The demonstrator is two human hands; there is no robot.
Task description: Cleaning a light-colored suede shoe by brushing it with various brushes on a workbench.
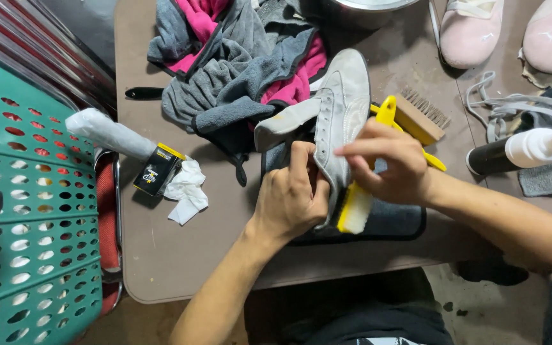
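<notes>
Brown tabletop (174, 249) is carrying the whole setup, with a green perforated plastic basket (33, 211) sitting off its left edge. Grey-white sneaker (342, 112) is lying mid-table on a dark mat (391, 220), long axis running near-to-far, toe pointing far, heel end sitting between both hands. Left hand (292, 195) is closing around the near end of the shoe from the left side, fingers curling in against the upper, pinning it. Right hand (394, 163) is coming in from the right, fingers wrapping a yellow-handled brush (359, 201) whose bristle end is resting just beside the shoe's near right flank; brush handle is angling far-right, crossing under the hand. Both hands are touching or nearly touching the shoe; left is the one actually gripping it, right is gripping the brush. Wooden brush (420, 115) is lying just far of the right hand, close enough to crowd any sweep toward the toe. Pile of grey and pink cloths (237, 70) is sitting far-left of the shoe, touching its tongue area. Small black-and-yellow box (156, 169) and crumpled white tissue (186, 191) are lying left, well apart. Spray bottle (519, 150) and loose grey laces (512, 105) are lying right; a pair of pink shoes (509, 29) is sitting at the far right corner.
</notes>
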